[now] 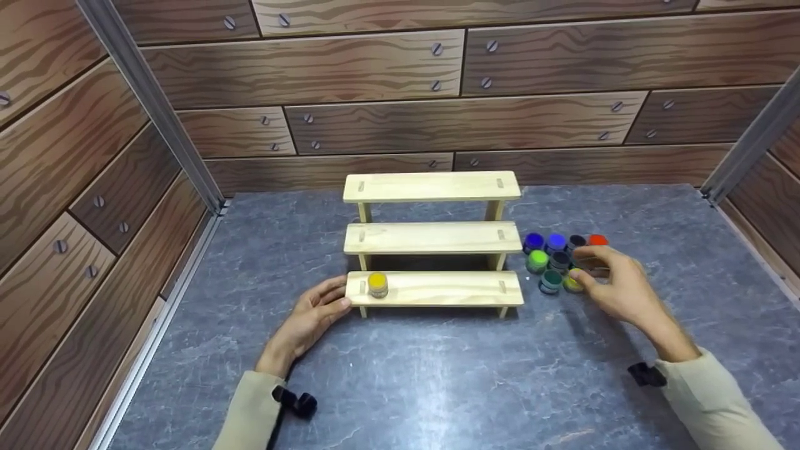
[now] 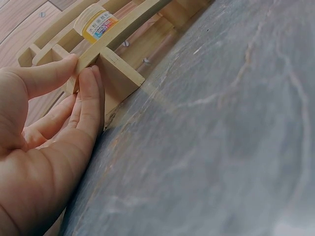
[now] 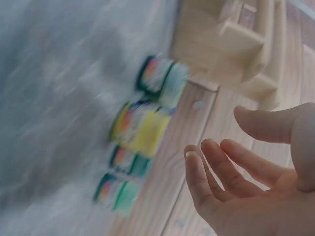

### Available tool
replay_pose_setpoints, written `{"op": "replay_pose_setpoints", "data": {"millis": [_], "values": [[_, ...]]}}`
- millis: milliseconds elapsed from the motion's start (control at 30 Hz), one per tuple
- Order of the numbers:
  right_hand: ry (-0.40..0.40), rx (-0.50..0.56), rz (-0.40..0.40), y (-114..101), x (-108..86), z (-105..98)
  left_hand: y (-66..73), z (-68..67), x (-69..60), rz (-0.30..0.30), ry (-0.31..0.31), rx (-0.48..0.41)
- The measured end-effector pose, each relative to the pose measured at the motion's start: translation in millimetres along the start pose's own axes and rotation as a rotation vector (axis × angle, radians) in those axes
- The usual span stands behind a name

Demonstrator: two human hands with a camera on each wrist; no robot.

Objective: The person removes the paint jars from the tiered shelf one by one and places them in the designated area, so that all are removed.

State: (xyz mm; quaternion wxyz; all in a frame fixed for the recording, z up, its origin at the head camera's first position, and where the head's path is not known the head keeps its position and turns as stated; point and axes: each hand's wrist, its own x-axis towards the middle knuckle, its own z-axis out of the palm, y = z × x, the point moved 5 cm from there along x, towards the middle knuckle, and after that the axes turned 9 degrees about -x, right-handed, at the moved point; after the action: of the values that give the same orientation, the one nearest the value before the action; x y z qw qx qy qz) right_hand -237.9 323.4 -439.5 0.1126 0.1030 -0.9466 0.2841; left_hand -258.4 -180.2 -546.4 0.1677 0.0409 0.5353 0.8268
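A three-tier wooden stand [image 1: 431, 237] stands on the grey table. My left hand [image 1: 315, 315] grips the left end of its lowest step, thumb and fingers on either side of the board in the left wrist view. A small yellow-orange paint jar [image 1: 377, 285] sits near that end of the step. My right hand [image 1: 615, 284] hovers at the right of a group of paint jars, fingers loosely bent and parted, closest to a yellow jar [image 1: 573, 282]. In the right wrist view, blurred, its fingers [image 3: 241, 172] hold nothing and appear apart from the jars.
Beside the yellow jar are a dark green jar [image 1: 550, 282], a bright green jar [image 1: 537, 261], two blue jars, dark jars and a red jar [image 1: 598, 240], partly behind my right hand. Wood-patterned walls [image 1: 375, 69] rise at the back and sides.
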Motion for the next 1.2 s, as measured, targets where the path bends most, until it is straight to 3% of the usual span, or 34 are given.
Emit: {"op": "replay_pose_setpoints", "data": {"millis": [333, 567, 800, 1200], "values": [[0.011, 0.058, -0.122, -67, 7.2, 12, 0.4, 1.3, 1.5, -0.005, 0.002, 0.009], [-0.017, 0.137, -0.242, -110, 20.3, 39, 0.7, -0.5, 1.3, -0.007, 0.008, 0.016], [-0.102, 0.159, -0.289, -136, 27.9, 67, -0.9, 0.8, 1.8, -0.013, 0.001, 0.013], [-0.178, 0.203, -0.359, -179, 40.4, 107, 0.4, -0.5, 1.6, -0.004, 0.006, 0.006]]}}
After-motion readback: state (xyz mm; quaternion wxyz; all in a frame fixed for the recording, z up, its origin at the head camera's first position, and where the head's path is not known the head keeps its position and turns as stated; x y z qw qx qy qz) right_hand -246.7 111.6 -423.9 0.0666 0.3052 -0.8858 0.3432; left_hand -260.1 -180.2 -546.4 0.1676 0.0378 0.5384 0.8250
